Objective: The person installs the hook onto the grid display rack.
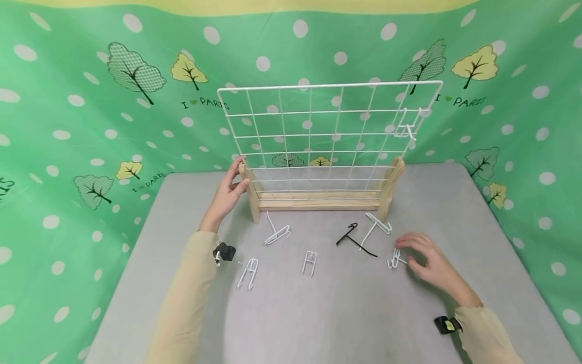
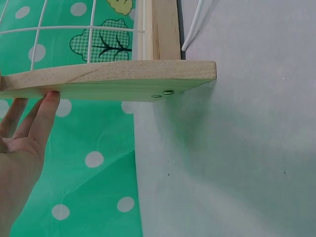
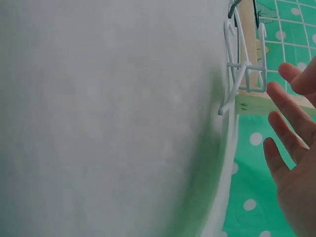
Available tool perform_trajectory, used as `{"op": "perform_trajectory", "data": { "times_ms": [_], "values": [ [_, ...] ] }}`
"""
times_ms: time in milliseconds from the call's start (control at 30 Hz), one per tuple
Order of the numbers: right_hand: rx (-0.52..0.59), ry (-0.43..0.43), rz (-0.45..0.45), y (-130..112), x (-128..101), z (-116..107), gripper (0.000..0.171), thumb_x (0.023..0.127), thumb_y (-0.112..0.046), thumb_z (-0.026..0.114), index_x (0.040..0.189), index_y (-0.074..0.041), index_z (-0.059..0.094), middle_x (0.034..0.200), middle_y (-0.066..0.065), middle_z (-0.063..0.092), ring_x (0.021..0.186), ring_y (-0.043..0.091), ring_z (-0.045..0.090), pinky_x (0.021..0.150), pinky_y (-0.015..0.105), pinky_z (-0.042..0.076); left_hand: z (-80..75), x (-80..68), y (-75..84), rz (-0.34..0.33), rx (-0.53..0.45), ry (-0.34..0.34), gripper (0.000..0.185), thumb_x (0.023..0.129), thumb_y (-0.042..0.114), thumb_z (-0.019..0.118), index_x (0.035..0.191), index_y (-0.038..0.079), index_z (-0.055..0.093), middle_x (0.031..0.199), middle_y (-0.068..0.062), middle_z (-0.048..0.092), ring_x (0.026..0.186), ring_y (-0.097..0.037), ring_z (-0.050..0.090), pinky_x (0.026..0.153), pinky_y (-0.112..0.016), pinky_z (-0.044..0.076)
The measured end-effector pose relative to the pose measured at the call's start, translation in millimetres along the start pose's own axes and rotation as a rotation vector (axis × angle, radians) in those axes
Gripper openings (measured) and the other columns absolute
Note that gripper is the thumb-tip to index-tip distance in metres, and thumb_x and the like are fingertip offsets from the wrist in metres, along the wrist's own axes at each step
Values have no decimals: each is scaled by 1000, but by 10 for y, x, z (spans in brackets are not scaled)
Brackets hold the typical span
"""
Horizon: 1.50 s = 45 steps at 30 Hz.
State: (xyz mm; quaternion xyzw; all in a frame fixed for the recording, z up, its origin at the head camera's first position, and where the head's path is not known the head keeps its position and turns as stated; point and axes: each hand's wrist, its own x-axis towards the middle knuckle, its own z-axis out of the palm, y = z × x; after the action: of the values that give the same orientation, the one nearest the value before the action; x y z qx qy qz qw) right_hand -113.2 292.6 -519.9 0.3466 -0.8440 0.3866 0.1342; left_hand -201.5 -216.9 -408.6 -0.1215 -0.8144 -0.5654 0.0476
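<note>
A white wire grid panel (image 1: 327,86) stands upright in a wooden base (image 1: 318,203) on the grey table (image 1: 318,313). My left hand (image 1: 229,189) rests with straight fingers against the base's left wooden post (image 2: 113,79). My right hand (image 1: 425,255) is spread open just right of a small white wire hook (image 1: 394,260) lying on the table, and its fingers (image 3: 289,113) are close to the hook (image 3: 242,74) without gripping it. One white hook (image 1: 406,129) hangs on the grid's upper right.
Several more hooks lie in front of the base: white ones (image 1: 277,235) (image 1: 248,273) (image 1: 309,263) (image 1: 377,224) and a black one (image 1: 354,240). Green dotted cloth (image 1: 91,126) hangs behind and beside the table.
</note>
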Motion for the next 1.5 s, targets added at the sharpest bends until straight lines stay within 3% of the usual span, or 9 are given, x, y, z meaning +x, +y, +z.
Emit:
{"op": "perform_trajectory", "data": {
  "times_ms": [200,467,633,800,1067,1233,1500],
  "values": [
    [3,-35,30,-8,6,-19,41,67,18,61,103,0,68,111,16,63,109,29,49,103,13,26,-3,34,-5,22,-1,6,61,99,1,50,153,8,23,151,-21,30,130,-37,39,95,-47,49],
    [17,-67,55,-69,5,-23,40,66,20,66,98,-4,69,110,14,62,107,26,50,100,10,26,1,20,-27,26,-18,-7,61,99,0,50,153,7,22,147,-27,32,116,-46,50,91,-38,53],
    [25,-84,76,-81,-13,-11,38,67,17,72,98,-6,69,110,15,62,106,26,51,100,8,26,7,15,-36,6,-24,-14,61,100,2,50,153,9,21,146,-28,32,112,-48,53,92,-42,52],
    [59,-105,118,-46,-24,0,36,70,13,77,99,-6,69,111,16,62,107,25,52,99,7,27,-1,11,-34,-14,-25,-15,61,100,3,50,154,10,21,146,-28,33,112,-49,52,93,-42,51],
    [178,-163,154,73,-15,-30,29,77,13,73,101,-2,70,113,21,60,109,25,54,97,7,31,-9,21,-54,-13,-38,-7,61,100,2,50,153,9,21,144,-29,35,108,-49,54,87,-29,54],
    [252,-184,183,119,-13,-40,24,80,14,70,100,0,71,110,21,59,107,16,53,93,8,35,-4,15,-40,-9,-25,-8,62,100,2,50,154,9,20,145,-29,34,111,-48,53,91,-34,53],
    [301,-162,209,90,23,-15,22,80,14,69,94,-2,70,102,18,58,98,13,52,87,10,38,-5,9,-23,-18,-23,-8,62,100,2,50,154,9,20,147,-28,31,114,-48,52,94,-42,51]
  ]
}}
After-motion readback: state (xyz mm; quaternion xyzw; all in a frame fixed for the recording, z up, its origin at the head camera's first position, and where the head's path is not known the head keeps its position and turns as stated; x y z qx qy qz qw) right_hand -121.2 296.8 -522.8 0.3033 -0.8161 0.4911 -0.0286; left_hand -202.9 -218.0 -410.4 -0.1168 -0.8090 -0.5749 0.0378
